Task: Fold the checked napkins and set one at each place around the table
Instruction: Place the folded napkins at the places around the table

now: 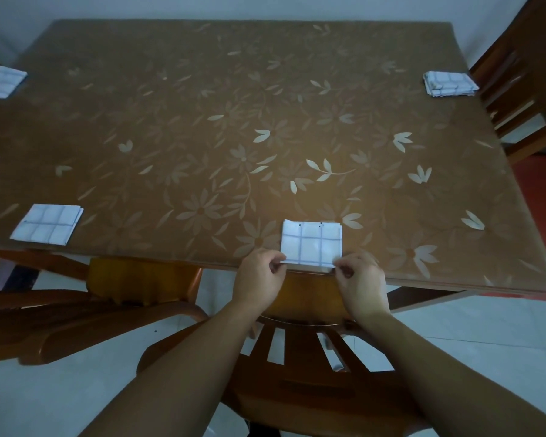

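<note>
Napkin at worktop near edge, corners pinched by left hand and right hand; chair directly below; three folded napkins well apart.

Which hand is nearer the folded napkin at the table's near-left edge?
Left. The left hand is right of that folded napkin; the right hand is even farther right.
</note>
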Tool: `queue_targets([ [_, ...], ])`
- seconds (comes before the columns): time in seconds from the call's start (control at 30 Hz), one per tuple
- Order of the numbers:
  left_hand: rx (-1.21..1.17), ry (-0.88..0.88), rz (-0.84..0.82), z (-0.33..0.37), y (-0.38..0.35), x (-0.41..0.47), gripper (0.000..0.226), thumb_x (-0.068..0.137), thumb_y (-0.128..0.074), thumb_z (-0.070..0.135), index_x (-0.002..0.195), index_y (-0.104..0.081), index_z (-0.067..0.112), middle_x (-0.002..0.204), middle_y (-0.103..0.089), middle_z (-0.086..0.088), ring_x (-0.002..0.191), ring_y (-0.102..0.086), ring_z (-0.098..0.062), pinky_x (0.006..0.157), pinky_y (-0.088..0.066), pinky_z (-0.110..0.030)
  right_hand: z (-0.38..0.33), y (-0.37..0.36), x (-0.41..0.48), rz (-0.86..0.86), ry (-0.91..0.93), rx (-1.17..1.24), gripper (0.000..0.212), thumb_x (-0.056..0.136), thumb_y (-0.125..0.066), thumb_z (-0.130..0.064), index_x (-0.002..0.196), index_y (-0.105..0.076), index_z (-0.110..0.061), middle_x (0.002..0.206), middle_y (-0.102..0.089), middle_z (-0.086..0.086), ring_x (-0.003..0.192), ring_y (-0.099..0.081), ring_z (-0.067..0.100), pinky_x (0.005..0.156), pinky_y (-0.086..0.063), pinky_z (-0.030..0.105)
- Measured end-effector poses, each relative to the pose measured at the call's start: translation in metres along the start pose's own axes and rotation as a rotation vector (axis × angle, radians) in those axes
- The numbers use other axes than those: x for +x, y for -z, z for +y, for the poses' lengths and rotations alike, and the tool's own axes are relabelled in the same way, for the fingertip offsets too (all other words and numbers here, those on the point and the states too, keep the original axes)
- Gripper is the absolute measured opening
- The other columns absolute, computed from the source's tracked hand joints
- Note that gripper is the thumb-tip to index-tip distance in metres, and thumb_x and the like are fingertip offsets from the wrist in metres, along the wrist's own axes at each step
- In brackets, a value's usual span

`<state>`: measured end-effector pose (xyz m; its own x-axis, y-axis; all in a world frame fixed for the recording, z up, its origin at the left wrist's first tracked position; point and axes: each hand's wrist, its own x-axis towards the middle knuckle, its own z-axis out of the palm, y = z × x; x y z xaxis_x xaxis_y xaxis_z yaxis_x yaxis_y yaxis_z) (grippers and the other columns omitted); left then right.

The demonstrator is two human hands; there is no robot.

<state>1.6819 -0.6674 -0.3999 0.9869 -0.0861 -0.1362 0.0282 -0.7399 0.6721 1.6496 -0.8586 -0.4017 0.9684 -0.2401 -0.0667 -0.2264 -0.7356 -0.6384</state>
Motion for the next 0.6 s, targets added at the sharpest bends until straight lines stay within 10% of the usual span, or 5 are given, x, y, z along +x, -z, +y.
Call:
queue_targets([
  [0.2,0.012,-0.009,-0.034,0.004,0.005,-0.003,0.024,0.091,-0.062,0.014,0.114,-0.065,0.019,0.108,-0.061,0.004,0.088,-0.057,-0.009,0.077,-0.049,-0.020,-0.001,0.002,-0.002,0.027,0.001,-0.024,0.014,0.086,-0.064,-0.006,0.094,-0.074,-0.010,0.100,-0.065,0.001,0.085,-0.059,0.015,0.083,-0.054,0.040],
  [0.6,0.144,-0.126,-0.100,0.028,0.065,0.003,0.038,0.088,-0.061,0.028,0.126,-0.057,0.024,0.125,-0.056,0.003,0.112,-0.055,-0.020,0.090,-0.051,-0.038,-0.041,0.071,-0.008,-0.037,-0.053,-0.182,0.035,0.092,-0.056,-0.029,0.127,-0.056,-0.022,0.127,-0.053,0.000,0.092,-0.054,0.010,0.077,-0.047,0.023],
])
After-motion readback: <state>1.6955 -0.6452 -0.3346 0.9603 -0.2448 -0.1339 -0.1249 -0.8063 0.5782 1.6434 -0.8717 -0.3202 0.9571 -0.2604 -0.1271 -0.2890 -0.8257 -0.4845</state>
